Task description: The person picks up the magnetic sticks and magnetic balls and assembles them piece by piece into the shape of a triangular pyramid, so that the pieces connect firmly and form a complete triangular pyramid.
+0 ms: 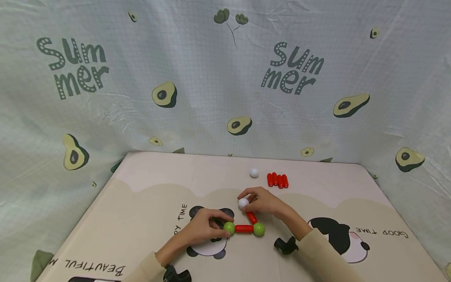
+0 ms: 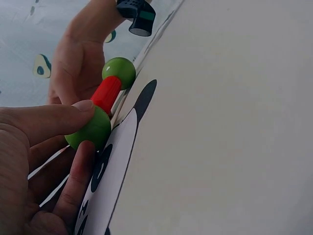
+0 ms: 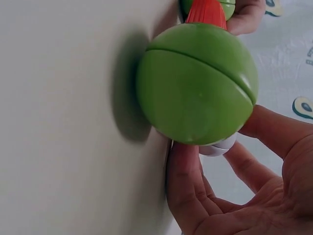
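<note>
Head view: left green ball [image 1: 229, 228] is pinched between thumb and fingers of the left hand [image 1: 206, 226]; upper white ball [image 1: 243, 203] is pinched in the right hand [image 1: 263, 201]. First red rod [image 1: 244, 228] is run from left hand's fingertips, off the left green ball, to right green ball [image 1: 258, 229], just nearside of right hand. Second red rod [image 1: 251, 218] is angled from there toward right fingertips; its joint with upper white ball is hidden. Beyond right hand, loose white ball [image 1: 254, 172] and four red rods [image 1: 277, 180] are laid on the table [image 1: 134, 219].
</note>
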`<move>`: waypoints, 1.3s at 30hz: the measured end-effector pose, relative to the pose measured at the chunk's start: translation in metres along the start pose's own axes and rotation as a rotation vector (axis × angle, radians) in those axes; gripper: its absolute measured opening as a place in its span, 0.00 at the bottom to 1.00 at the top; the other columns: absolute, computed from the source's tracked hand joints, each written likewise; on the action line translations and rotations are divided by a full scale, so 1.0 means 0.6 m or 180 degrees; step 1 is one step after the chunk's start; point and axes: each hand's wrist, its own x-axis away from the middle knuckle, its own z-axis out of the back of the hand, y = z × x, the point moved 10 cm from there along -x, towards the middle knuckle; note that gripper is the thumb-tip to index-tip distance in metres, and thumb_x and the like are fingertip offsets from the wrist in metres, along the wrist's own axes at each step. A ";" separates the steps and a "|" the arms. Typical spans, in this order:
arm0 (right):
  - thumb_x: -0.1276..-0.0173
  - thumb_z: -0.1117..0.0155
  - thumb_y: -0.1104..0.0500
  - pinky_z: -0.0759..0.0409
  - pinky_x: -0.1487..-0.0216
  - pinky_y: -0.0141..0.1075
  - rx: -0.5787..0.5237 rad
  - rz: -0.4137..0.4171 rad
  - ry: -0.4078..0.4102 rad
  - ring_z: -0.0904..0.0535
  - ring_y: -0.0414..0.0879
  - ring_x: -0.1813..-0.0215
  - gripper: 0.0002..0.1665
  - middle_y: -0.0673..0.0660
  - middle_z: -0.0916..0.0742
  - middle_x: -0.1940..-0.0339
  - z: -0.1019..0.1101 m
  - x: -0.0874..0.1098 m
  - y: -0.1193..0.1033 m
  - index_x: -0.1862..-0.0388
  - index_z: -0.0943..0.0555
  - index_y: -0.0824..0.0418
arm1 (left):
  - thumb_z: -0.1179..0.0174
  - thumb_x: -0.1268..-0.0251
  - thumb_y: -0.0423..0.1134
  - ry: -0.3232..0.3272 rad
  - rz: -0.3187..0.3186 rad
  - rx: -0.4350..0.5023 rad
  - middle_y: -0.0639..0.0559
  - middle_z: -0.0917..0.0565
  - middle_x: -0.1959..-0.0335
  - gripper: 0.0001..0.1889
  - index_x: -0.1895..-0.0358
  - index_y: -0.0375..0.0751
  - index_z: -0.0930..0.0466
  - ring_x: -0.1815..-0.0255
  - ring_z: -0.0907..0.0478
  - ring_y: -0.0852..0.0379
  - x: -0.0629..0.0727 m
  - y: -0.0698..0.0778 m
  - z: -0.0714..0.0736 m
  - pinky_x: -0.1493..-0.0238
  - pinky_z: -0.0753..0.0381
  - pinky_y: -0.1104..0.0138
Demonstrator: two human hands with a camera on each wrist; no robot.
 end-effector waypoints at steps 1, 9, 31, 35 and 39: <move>0.35 0.28 0.60 0.18 0.53 0.38 0.0002 -0.0013 0.0009 0.21 0.50 0.50 0.22 0.61 0.14 0.48 0.000 0.001 0.001 0.41 0.16 0.58 | 0.25 0.41 0.43 -0.0001 0.0002 -0.0001 0.51 0.10 0.56 0.18 0.47 0.45 0.11 0.66 0.16 0.67 0.000 0.000 0.000 0.61 0.16 0.73; 0.37 0.27 0.60 0.18 0.53 0.39 0.0003 -0.0049 0.0090 0.21 0.50 0.51 0.23 0.59 0.14 0.52 0.002 0.003 0.011 0.43 0.19 0.58 | 0.25 0.41 0.42 -0.0009 -0.0026 0.0026 0.50 0.10 0.56 0.18 0.47 0.45 0.11 0.66 0.16 0.67 0.001 0.003 0.000 0.60 0.16 0.73; 0.37 0.27 0.62 0.17 0.55 0.38 -0.0041 -0.0074 0.0135 0.21 0.49 0.53 0.21 0.59 0.15 0.52 0.007 0.008 0.014 0.44 0.18 0.59 | 0.25 0.41 0.42 -0.0016 -0.0050 -0.0025 0.51 0.10 0.57 0.18 0.47 0.46 0.11 0.66 0.16 0.67 -0.002 0.002 -0.001 0.60 0.15 0.73; 0.34 0.28 0.60 0.15 0.55 0.38 -0.0108 -0.0102 0.0115 0.19 0.48 0.56 0.20 0.60 0.15 0.52 0.010 0.010 0.016 0.44 0.19 0.61 | 0.25 0.41 0.43 -0.0019 -0.0051 -0.0027 0.51 0.10 0.57 0.18 0.47 0.46 0.11 0.65 0.16 0.67 -0.002 0.001 -0.002 0.60 0.15 0.72; 0.30 0.30 0.56 0.13 0.56 0.38 -0.0127 -0.0144 0.0173 0.16 0.47 0.61 0.21 0.60 0.15 0.53 0.026 0.013 0.020 0.42 0.20 0.62 | 0.25 0.41 0.43 -0.0024 -0.0053 -0.0019 0.51 0.10 0.56 0.18 0.47 0.46 0.11 0.64 0.16 0.67 -0.002 0.001 -0.002 0.59 0.15 0.72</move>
